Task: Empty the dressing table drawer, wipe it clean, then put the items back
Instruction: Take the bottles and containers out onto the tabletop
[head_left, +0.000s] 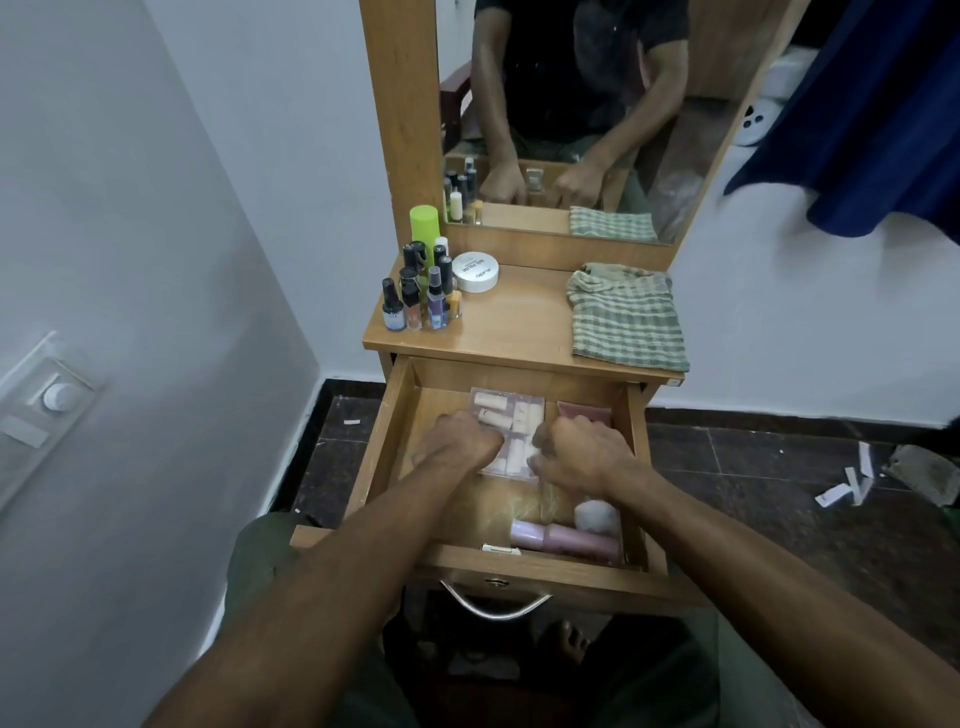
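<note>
The wooden drawer (390, 441) of the dressing table stands pulled out. Inside lies a clear plastic case (511, 415) of pale pink and cream pieces. My left hand (457, 441) grips its left side and my right hand (582, 452) grips its right side, fingers curled. Behind the case sits a dark pink pouch (584, 411). Near the drawer's front lie a pink bottle (566, 540) on its side and a white cotton ball (597, 514). On the tabletop, a folded green checked cloth (626, 319) lies at the right.
Several small bottles (421, 296), a green-capped can (425, 226) and a white round jar (475, 271) crowd the tabletop's left. A mirror (571, 119) rises behind. Blue fabric (872, 119) hangs at the right. Paper scraps (847, 486) litter the dark floor. A metal handle (493, 605) hangs from the drawer front.
</note>
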